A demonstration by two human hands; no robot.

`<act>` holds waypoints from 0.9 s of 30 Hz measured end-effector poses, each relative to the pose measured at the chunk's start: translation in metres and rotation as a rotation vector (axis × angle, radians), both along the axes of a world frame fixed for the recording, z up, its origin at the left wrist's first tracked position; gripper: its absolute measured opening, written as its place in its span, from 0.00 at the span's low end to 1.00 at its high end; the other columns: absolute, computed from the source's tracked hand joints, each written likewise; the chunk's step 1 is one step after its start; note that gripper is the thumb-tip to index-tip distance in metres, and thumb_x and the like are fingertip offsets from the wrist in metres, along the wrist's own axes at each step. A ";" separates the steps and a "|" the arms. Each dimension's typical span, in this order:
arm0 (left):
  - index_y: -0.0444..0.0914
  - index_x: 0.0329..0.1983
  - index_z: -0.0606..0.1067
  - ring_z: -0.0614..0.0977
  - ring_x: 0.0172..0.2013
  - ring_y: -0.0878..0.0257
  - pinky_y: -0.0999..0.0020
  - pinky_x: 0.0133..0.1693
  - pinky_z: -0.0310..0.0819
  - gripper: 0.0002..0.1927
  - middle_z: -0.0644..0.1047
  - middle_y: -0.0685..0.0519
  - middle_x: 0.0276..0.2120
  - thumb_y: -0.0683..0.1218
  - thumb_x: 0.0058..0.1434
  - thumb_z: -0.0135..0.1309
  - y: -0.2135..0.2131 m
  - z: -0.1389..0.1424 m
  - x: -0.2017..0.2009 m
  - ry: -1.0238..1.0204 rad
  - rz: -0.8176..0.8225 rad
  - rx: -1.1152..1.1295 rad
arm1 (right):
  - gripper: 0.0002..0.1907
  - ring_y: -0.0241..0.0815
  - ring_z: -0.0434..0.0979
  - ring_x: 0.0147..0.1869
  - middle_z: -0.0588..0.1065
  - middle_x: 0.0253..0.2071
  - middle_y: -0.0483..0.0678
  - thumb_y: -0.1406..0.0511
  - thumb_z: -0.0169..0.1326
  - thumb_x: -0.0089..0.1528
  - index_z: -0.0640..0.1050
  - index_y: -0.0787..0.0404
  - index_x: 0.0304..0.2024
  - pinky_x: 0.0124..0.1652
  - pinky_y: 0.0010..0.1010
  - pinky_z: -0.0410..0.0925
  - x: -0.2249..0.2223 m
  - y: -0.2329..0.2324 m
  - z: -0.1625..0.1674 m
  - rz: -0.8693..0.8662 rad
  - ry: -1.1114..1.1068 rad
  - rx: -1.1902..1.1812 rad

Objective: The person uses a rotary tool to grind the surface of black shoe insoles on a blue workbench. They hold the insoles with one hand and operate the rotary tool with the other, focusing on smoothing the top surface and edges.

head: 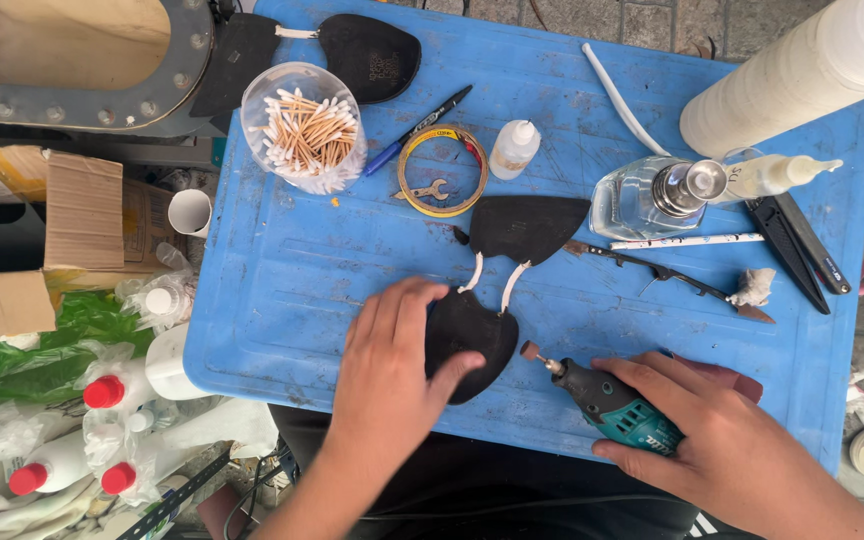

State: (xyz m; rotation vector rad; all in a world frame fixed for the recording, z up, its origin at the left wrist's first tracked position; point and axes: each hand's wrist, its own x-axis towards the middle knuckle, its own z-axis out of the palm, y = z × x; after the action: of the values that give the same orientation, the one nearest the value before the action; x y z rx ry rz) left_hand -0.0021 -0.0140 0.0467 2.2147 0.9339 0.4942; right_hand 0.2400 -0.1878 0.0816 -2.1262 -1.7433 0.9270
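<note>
My left hand [392, 365] lies flat on the near edge of a blue table [282, 260], its thumb pressing a black heart-shaped rubber piece [472, 335]. Two white straps join that piece to a second black piece [524, 226] farther back. My right hand [722, 445] grips a teal and black rotary tool [617, 408]. The tool's small grinding tip [530, 351] points left, close to the near black piece's right edge.
A clear cup of cotton swabs [304, 128], a yellow tape ring [442, 170], a blue pen [417, 130], a small white bottle [514, 148], a glass bottle [652, 195], a large white roll [802, 75] and black tools [797, 250] crowd the far side. Bottles and cardboard lie left.
</note>
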 end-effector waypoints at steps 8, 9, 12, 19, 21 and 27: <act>0.30 0.67 0.64 0.69 0.63 0.42 0.51 0.62 0.65 0.46 0.66 0.40 0.65 0.50 0.47 0.70 -0.024 0.007 -0.009 0.056 -0.043 -0.091 | 0.39 0.43 0.84 0.35 0.82 0.41 0.45 0.50 0.71 0.48 0.76 0.54 0.59 0.37 0.33 0.74 -0.001 0.007 0.005 -0.135 0.014 -0.067; 0.30 0.67 0.64 0.69 0.63 0.42 0.51 0.63 0.65 0.46 0.65 0.40 0.65 0.48 0.46 0.69 -0.021 0.008 -0.014 0.089 -0.059 -0.060 | 0.39 0.43 0.82 0.35 0.83 0.38 0.45 0.50 0.71 0.47 0.76 0.53 0.58 0.37 0.33 0.74 -0.002 0.008 0.008 -0.155 0.005 -0.102; 0.30 0.66 0.63 0.67 0.62 0.39 0.48 0.61 0.63 0.48 0.64 0.37 0.64 0.48 0.43 0.71 -0.016 0.008 -0.016 0.122 -0.052 -0.011 | 0.39 0.40 0.81 0.33 0.83 0.37 0.46 0.51 0.72 0.46 0.76 0.56 0.57 0.32 0.30 0.74 -0.004 0.014 0.014 -0.176 0.096 -0.072; 0.31 0.69 0.62 0.65 0.65 0.39 0.43 0.59 0.62 0.48 0.63 0.34 0.67 0.51 0.48 0.70 -0.014 -0.005 0.030 0.062 0.000 0.167 | 0.41 0.41 0.81 0.31 0.82 0.42 0.47 0.54 0.74 0.49 0.74 0.55 0.63 0.31 0.33 0.76 -0.001 0.012 0.009 -0.344 0.097 -0.234; 0.32 0.66 0.63 0.67 0.63 0.40 0.43 0.57 0.62 0.43 0.64 0.34 0.65 0.47 0.48 0.67 -0.008 -0.009 0.042 0.120 0.004 0.211 | 0.39 0.36 0.81 0.38 0.81 0.41 0.50 0.55 0.72 0.50 0.74 0.61 0.59 0.35 0.27 0.74 0.005 0.007 0.002 -0.248 0.221 0.052; 0.31 0.66 0.64 0.72 0.56 0.46 0.46 0.53 0.63 0.45 0.67 0.39 0.61 0.42 0.43 0.65 0.007 -0.001 0.025 0.283 -0.105 0.130 | 0.36 0.34 0.75 0.38 0.77 0.40 0.48 0.63 0.70 0.47 0.74 0.62 0.57 0.38 0.26 0.70 0.022 -0.012 -0.021 -0.387 0.360 0.081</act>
State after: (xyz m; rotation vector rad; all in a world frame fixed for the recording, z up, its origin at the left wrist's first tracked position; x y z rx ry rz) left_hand 0.0234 -0.0071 0.0453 2.4823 0.9439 0.2004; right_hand 0.2620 -0.1997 0.0606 -1.9915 -1.1292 1.0257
